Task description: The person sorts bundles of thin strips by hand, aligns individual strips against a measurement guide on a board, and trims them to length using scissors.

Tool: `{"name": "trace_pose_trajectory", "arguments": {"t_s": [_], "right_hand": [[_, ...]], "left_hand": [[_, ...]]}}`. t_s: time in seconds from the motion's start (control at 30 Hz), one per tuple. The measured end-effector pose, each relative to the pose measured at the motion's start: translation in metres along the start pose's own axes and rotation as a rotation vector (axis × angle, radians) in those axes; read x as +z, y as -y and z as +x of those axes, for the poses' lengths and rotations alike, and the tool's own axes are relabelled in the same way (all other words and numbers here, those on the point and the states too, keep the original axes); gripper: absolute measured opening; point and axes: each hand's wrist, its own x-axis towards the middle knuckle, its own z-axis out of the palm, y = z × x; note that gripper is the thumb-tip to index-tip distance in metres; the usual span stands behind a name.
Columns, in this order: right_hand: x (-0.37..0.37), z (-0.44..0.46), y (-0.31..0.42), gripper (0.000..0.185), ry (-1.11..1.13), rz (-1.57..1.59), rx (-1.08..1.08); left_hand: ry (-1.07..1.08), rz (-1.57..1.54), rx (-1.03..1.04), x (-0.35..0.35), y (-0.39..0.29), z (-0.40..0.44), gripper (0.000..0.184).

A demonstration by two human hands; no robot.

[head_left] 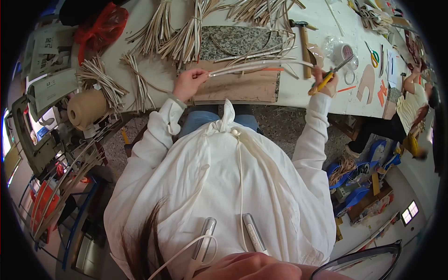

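My left hand pinches one end of pale narrow strips, which look like leather. The strips stretch in a shallow arc to the right above a brown board. At their other end my right hand is closed round yellow-handled scissors, whose blades point up and to the right. The right fingertips also meet the strip end; how firmly they grip it is hard to see. An orange strip lies just under the stretched strips. Behind them, more loose strips lie by a speckled stone slab.
Bundles of strips lie along the table's back and left. A hammer, a tape roll and green-handled scissors lie at right. A red plastic bag and a brown cone sit left. Another person sits far right.
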Motion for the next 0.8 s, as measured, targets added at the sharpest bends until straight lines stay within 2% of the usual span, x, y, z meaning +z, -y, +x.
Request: {"name": "trace_pose_trajectory", "arguments": {"t_s": [0.07, 0.1, 0.13, 0.23, 0.3, 0.33, 0.4, 0.43, 0.5, 0.8], "right_hand": [[-0.001, -0.006, 0.045, 0.054, -0.08, -0.43, -0.13], [0.004, -0.021, 0.089, 0.05, 0.03, -0.506, 0.022], [0.001, -0.027, 0.053, 0.044, 0.322, -0.154, 0.229], [0.011, -0.1, 0.097, 0.042, 0.986, -0.249, 0.438], [0.027, -0.137, 0.099, 0.041, 1.214, -0.25, 0.696], [0.036, -0.147, 0.115, 0.049, 1.221, -0.255, 0.681], [0.051, -0.157, 0.104, 0.059, 1.293, -0.272, 0.569], [0.058, -0.16, 0.103, 0.059, 1.294, -0.265, 0.572], [0.067, -0.162, 0.1, 0.067, 1.263, -0.282, 0.429], [0.076, -0.149, 0.114, 0.07, 1.334, -0.383, 0.409]], "left_hand": [[0.006, -0.065, -0.018, 0.02, -0.003, 0.009, 0.014], [0.006, -0.132, -0.045, 0.03, -0.003, 0.016, 0.013], [0.006, -0.199, -0.073, 0.039, -0.003, 0.023, 0.013], [0.052, -0.3, -0.11, 0.048, -0.007, 0.025, 0.012], [0.111, -0.384, -0.129, 0.05, -0.011, 0.024, 0.012], [0.135, -0.424, -0.14, 0.051, -0.012, 0.022, 0.012], [0.137, -0.425, -0.155, 0.051, -0.012, 0.02, 0.012], [0.14, -0.433, -0.169, 0.053, -0.012, 0.019, 0.011], [0.154, -0.452, -0.195, 0.057, -0.012, 0.018, 0.011], [0.208, -0.463, -0.213, 0.054, -0.01, 0.022, 0.01]]}}
